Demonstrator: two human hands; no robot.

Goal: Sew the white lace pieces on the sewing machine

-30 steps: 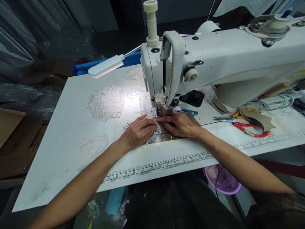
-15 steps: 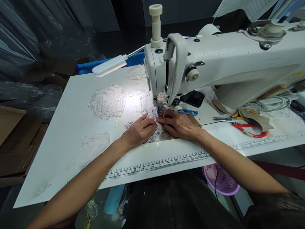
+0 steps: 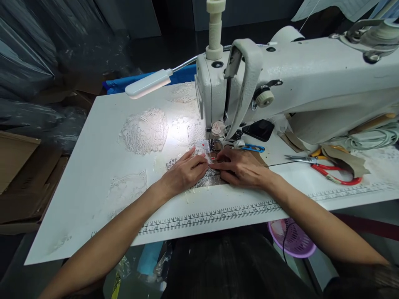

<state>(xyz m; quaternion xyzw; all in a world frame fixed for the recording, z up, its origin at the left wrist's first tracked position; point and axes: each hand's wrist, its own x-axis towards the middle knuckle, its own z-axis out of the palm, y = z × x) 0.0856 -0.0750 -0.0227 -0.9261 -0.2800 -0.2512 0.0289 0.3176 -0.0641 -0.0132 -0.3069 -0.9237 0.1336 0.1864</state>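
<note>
**Both hands flat on the lace at the needle**

Now we see both hands pressed down on a small piece of lace fabric [image 3: 204, 176] that lies on the white counter [image 3: 93, 166], just in front of the presser foot [image 3: 214, 146] of the sewing machine [image 3: 296, 83]. Our left hand [image 3: 183, 173] lies palm down with the fingers stretched forward and close together, the fingertips resting on the lace right before the foot. Our right hand [image 3: 241, 168] comes in from the other side, also palm down, its fingers extended toward the left hand so that the tips of both hands nearly meet over the fabric. Neither hand grips anything; both hold the lace flat against the counter. Whether the right thumb and forefinger pinch an edge of the fabric we cannot tell.

The lamp [image 3: 148, 83] on its flexible neck lights the counter beside the machine head, where more lace pieces [image 3: 145, 131] lie spread out, well apart from the hands. Blue thread snips [image 3: 254, 148] sit just behind the right hand, near the machine base. Red-handled scissors [image 3: 330, 174] lie farther right on the counter. A printed ruler [image 3: 212, 216] runs along the counter's near edge, and a purple basket [image 3: 291, 241] shows below it.
</note>
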